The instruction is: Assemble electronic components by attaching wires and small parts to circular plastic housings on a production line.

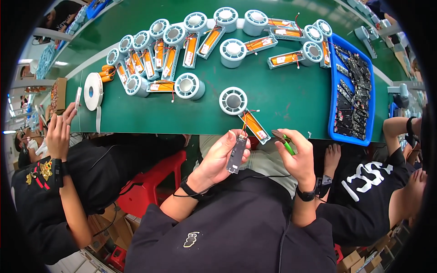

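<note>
My left hand (218, 157) holds a small dark circuit board (236, 154) upright over my lap. Thin wires run from the board's top to a white round unit (233, 101) with an orange-filled tray (256, 126) lying at the near edge of the green table (282, 98). My right hand (298, 154) grips a small pair of pliers with green handles (283, 139), its tips pointing left toward the wires, just apart from the board.
Several similar round white units with orange trays (182, 45) lie across the far table. A blue tray (369, 86) of dark circuit boards sits at right. A white tape roll (93, 91) stands at left. People sit on both sides; a red stool (150, 182) is beside my left.
</note>
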The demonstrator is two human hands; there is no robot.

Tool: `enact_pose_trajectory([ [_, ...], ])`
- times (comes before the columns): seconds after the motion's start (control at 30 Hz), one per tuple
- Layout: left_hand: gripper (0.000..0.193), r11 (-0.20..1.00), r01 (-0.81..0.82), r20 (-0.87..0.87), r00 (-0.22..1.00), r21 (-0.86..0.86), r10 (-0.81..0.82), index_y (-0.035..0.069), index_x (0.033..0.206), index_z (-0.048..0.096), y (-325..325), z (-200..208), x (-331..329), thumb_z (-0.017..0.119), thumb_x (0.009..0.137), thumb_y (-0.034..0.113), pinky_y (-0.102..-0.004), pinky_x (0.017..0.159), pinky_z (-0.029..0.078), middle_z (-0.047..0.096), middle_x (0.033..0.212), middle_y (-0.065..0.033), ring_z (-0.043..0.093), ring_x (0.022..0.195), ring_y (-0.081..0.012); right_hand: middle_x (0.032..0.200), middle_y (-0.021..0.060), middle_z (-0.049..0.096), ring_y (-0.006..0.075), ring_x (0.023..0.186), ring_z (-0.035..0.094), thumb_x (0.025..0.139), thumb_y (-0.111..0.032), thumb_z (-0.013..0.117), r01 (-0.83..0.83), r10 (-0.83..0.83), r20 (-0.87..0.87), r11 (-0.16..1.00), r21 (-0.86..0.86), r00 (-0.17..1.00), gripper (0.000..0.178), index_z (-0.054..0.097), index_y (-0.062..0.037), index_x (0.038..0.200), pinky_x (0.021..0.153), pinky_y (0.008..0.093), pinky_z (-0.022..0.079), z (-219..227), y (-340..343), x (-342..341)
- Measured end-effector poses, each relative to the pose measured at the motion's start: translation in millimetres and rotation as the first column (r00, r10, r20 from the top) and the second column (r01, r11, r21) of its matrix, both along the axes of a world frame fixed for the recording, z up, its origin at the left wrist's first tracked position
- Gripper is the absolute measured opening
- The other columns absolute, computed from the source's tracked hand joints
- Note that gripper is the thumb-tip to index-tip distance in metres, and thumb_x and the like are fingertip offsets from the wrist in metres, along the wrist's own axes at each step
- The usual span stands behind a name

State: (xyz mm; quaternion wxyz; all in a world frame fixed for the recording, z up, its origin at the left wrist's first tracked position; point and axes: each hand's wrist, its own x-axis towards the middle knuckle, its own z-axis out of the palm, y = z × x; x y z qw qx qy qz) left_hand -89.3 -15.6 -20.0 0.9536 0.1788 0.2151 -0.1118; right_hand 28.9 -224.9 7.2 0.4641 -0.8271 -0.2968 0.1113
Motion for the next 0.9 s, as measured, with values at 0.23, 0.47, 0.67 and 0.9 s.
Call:
enact_pose_trajectory([
  [0.23,0.037,0.991,0.065,0.038,0.997,0.115,-0.07,0.006,0.122,0.053,8.8,-0.8,2.6,0.058,0.105,0.039,-0.0243,0.067,0.052,0.059,0.102,-0.0056,0.06,0.077,-0.0119,0.1,0.0149,0.069,0.0271,0.086,0.069,0.079,0.01,0.067,-0.053,0.073,-0.098,0.979,0.195,0.993,0.037,0.067,0.001,0.115,0.076,0.0331,0.054,8.5,15.5,-6.0],
  [0.47,0.021,0.825,0.078,-0.046,0.997,0.559,-0.063,0.004,0.114,0.057,30.1,10.7,-3.9,0.056,0.107,0.024,-0.0227,0.059,0.047,0.059,0.097,-0.0034,0.058,0.067,-0.0088,0.103,0.0129,0.068,0.0295,0.079,0.063,0.066,0.011,0.066,-0.273,0.24,0.186,0.946,0.176,0.953,0.047,0.069,-0.0015,0.111,0.072,0.0366,0.053,-7.6,45.8,-8.1],
  [0.67,0.014,0.86,0.143,-0.033,0.989,0.491,-0.146,0.004,0.111,0.061,26.1,20.0,29.7,0.063,0.102,0.015,-0.0237,0.057,0.043,0.063,0.096,-0.001,0.059,0.063,-0.009,0.102,0.0102,0.07,0.0329,0.079,0.064,0.065,0.004,0.071,-0.215,0.165,0.392,0.972,0.089,0.905,0.042,0.07,-0.0059,0.106,0.072,0.0409,0.053,-9.8,27.1,-2.3],
  [0.9,0.059,-0.164,-0.259,0.146,0.853,0.952,-0.5,-0.003,0.146,0.048,77.7,8.5,-41.5,0.052,0.088,-0.01,-0.0353,0.097,0.051,0.055,0.14,-0.018,0.059,0.119,-0.026,0.094,0.0099,0.071,0.0322,0.092,0.068,0.072,-0.016,0.076,-0.226,0.05,0.329,0.822,0.523,0.943,0.029,0.071,-0.0101,0.1,0.081,0.043,0.055,-34.4,76.2,-15.6],
])
